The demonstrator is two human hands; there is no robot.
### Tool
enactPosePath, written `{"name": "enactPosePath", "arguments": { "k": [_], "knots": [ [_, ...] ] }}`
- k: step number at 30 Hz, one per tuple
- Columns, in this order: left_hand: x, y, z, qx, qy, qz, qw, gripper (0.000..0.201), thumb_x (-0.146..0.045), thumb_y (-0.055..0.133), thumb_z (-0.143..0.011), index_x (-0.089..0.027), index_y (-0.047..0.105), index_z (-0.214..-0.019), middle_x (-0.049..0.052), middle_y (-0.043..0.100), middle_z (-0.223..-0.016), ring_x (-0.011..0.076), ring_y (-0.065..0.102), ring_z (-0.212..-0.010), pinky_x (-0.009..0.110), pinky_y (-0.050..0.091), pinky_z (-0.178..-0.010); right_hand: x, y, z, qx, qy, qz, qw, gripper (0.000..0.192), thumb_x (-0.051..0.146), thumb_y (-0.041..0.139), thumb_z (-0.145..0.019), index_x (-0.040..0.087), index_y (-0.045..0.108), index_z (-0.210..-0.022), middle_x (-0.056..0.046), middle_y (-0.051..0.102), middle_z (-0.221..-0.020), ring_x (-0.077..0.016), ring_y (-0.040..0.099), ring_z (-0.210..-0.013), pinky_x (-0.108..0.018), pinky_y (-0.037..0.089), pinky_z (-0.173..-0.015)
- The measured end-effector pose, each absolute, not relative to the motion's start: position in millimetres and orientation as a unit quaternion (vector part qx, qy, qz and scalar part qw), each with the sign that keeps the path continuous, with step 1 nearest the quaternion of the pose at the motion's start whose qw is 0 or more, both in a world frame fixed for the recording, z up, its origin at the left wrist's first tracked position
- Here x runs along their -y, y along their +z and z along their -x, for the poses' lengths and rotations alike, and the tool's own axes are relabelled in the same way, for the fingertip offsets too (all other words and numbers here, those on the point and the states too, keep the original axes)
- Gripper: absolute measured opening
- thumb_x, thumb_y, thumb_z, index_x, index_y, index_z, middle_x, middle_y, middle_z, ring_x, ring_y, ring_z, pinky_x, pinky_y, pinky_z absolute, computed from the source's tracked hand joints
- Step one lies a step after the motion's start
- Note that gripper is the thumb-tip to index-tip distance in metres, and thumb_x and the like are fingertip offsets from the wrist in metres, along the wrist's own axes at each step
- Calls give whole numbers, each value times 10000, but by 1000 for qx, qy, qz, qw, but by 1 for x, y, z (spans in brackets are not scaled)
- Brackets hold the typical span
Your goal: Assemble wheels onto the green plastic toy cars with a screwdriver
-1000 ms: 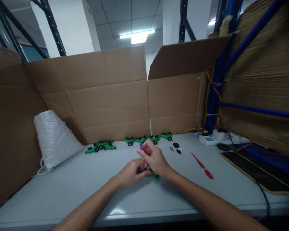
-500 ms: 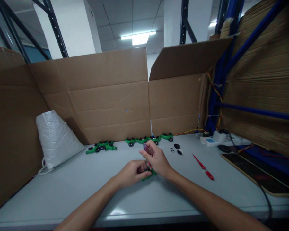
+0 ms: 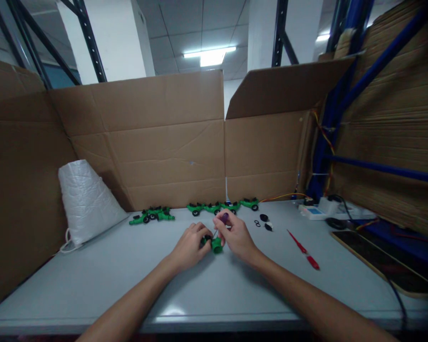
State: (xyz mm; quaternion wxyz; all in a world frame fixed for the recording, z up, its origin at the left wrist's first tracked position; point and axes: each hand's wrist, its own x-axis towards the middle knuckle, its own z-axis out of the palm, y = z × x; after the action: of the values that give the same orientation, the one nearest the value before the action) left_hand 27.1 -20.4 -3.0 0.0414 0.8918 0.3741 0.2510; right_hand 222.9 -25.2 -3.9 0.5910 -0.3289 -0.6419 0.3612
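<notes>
Over the middle of the grey table [image 3: 103, 280], my left hand [image 3: 189, 246] grips a small green plastic fitting [image 3: 214, 244] with a black part on it. My right hand [image 3: 237, 235] pinches a small purple-handled tool [image 3: 224, 218] upright, its thin tip pointing down at the fitting. Both hands touch around the fitting. Behind them, near the cardboard wall, lies a row of similar green fittings [image 3: 221, 207], and a separate group of green fittings [image 3: 151, 215] lies to the left.
Small black rings and caps [image 3: 263, 221] lie right of my hands, beside a red screwdriver [image 3: 303, 249]. A white bag [image 3: 82, 202] stands at the left. A power strip [image 3: 323, 210] and dark board [image 3: 381, 261] sit at the right. Cardboard walls [image 3: 157, 142] enclose the table.
The green fitting has been turned in my left hand so its end faces me. My right hand has lowered the purple tool toward it. The camera has shifted slightly.
</notes>
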Motion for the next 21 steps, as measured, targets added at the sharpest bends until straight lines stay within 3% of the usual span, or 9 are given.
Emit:
{"name": "enactPosePath", "arguments": {
  "k": [9, 15, 21],
  "knots": [
    [10, -9, -21, -433, 261, -863, 25, 272, -159, 506, -985, -219, 733, -1122, 96, 682, -1117, 276, 603, -1073, 421, 485, -1009, 22, -5, -227, 702, 257, 395, 534, 311, 509, 518, -1063, 235, 588, -933, 32, 589, -715, -163, 569, -633, -259, 426, -615],
    [8, -10, -19, -430, 257, -864, 46, 302, -167, 421, -1038, -211, 714, -1097, 95, 681, -1106, 268, 600, -1084, 415, 478, -1017, 15, -14, -232, 754, 160, 505, 388, 202, 390, 482, -1087, 239, 615, -1111, -48, 751, -932, -230, 710, -845, -279, 405, -723],
    [11, -6, -20, -427, 255, -866, 54, 281, -150, 437, -1016, -215, 705, -1072, 88, 691, -1105, 272, 591, -1084, 422, 470, -1011, 13, -17, -236, 766, 114, 591, 226, 245, 306, 476, -1085, 204, 534, -1300, -142, 781, -1097, -280, 744, -988, -303, 394, -769]
  ]
}}
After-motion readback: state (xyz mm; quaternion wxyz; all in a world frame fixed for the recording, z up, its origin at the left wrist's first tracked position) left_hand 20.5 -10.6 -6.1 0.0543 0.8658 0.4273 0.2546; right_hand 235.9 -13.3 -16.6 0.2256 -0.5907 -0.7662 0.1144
